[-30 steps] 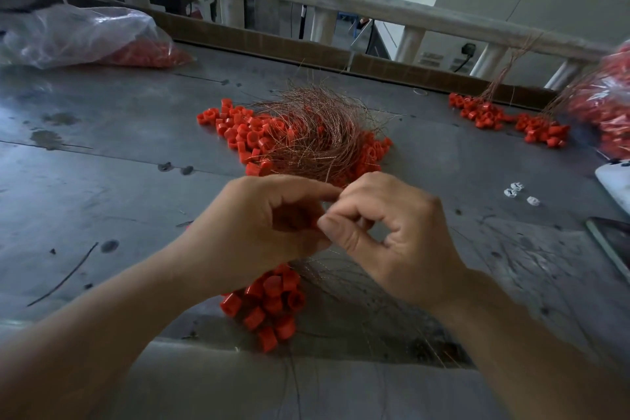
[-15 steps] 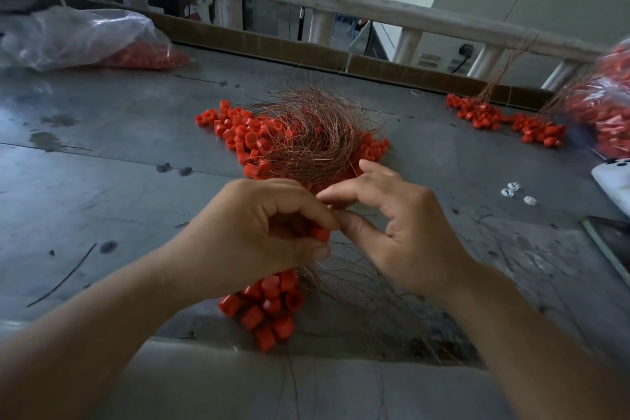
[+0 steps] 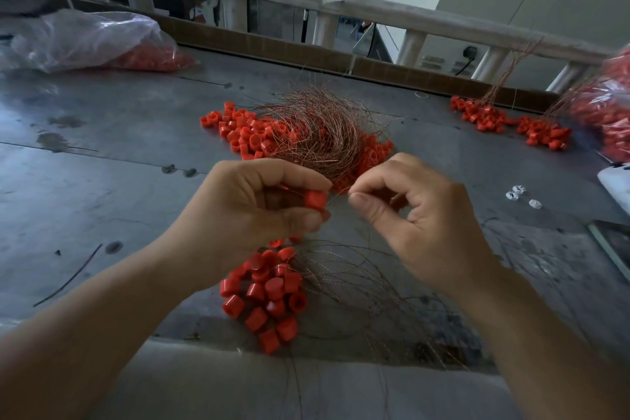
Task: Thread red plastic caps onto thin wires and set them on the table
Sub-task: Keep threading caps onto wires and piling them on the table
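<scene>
We see a grey metal worktop w/ a clear plastic bag of red caps at far left. Mid-worktop, a tangle of copper wires lies over a pile of loose caps. Nearer the front edge sits a bunch of caps, wires trailing off to the right, below both hands. The left hand, fingers curled, pinches one red cap betw. thumb & forefinger, above the worktop. The right hand, just beside it, pinches a thin wire betw. thumb & forefinger; whether the wire is in the cap, we can't tell.
</scene>
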`<state>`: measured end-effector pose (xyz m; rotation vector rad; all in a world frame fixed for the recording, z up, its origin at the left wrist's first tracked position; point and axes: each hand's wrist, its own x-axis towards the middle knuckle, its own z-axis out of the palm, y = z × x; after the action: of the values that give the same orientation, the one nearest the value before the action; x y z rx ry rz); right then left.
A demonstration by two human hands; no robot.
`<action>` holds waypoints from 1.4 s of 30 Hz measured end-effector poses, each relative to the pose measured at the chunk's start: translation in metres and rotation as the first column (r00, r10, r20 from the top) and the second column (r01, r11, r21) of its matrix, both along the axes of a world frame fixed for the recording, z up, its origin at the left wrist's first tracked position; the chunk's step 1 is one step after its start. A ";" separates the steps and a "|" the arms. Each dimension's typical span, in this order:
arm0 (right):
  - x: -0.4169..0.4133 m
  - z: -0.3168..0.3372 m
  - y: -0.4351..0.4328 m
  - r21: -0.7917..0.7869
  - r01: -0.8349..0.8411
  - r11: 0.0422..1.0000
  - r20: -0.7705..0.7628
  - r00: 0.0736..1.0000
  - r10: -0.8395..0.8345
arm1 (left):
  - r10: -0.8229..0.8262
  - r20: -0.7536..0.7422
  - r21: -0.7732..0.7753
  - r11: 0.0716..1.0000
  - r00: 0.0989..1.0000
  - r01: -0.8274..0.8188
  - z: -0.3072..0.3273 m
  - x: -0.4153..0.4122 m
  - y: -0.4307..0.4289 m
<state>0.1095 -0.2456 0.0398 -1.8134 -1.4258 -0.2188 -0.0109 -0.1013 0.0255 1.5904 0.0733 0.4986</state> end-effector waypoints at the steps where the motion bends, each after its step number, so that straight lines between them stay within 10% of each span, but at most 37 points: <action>1: 0.001 0.001 -0.001 0.026 0.008 1.000 -0.025 1.000 -0.007 | -0.002 0.015 -0.029 1.000 1.000 0.002 0.000 0.000 0.000; 42: -0.010 0.001 0.001 0.071 0.051 0.996 -0.105 0.994 -0.043 | -0.147 -0.065 -0.501 0.860 0.987 0.095 0.003 0.000 0.005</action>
<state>0.0991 -0.2446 0.0411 -1.7734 -1.2880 -0.1962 -0.0107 -0.0962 0.0287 1.1001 0.1639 0.2684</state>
